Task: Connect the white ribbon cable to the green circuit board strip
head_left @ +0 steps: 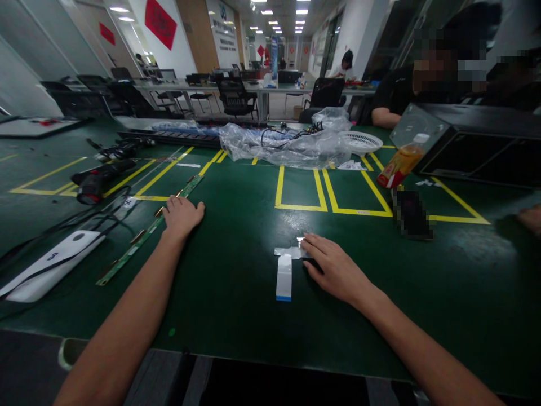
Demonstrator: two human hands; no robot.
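A green table (pixel 236 316) carries everything in reach. Toward its far right corner stands a black case (pixel 477 146), and crumpled clear plastic (pixel 249 144) lies along the far edge. A long, narrow circuit board (pixel 141 239) slants across the left half, from nearer the near edge toward the far one. A white device (pixel 42 287) with a dark strap sits by the near left corner. A drink bottle (pixel 399 166) stands beside the case. The left hand (pixel 180 217) rests its fingers on the board, thumb spread apart. The right hand (pixel 333 268), thumb also apart, touches the silvery end of a white flat cable (pixel 284 276), mid-table toward the near edge, its blue tip facing that edge.
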